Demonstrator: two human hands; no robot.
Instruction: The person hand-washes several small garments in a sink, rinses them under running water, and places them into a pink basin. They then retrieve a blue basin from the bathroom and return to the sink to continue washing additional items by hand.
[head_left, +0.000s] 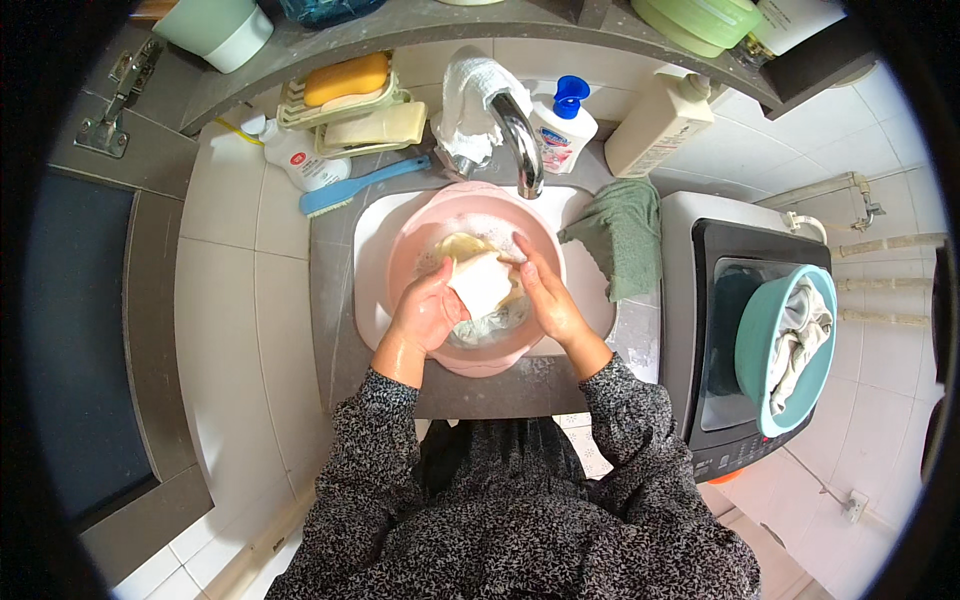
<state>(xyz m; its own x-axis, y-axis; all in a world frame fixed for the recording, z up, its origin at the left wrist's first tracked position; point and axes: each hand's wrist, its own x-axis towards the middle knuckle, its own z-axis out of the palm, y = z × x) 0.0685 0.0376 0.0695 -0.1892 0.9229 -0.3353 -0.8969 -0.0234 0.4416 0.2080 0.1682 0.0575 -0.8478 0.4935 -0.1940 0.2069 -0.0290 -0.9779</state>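
A pink plastic basin (480, 364) sits in the white sink (370, 300), holding soapy water and wet fabric (491, 328). Over the water, a pale cream cloth (484, 285) is spread between my two hands. My left hand (429, 309) grips its left edge, with the thumb upward. At the cloth's right side is my right hand (549, 292), its fingers stretched and touching or holding the yellowish edge; the exact grip is partly hidden. The chrome faucet (521, 146), with a white cloth (472, 101) draped over its base, arches above the basin's far rim.
A green cloth (626, 232) hangs over the sink's right edge. Behind stand a blue brush (364, 184), soap dishes (337, 112), a pump-type soap bottle (566, 127) and a beige bottle (660, 124). A teal basin of laundry (754, 352) rests on the washing machine (675, 300) at right.
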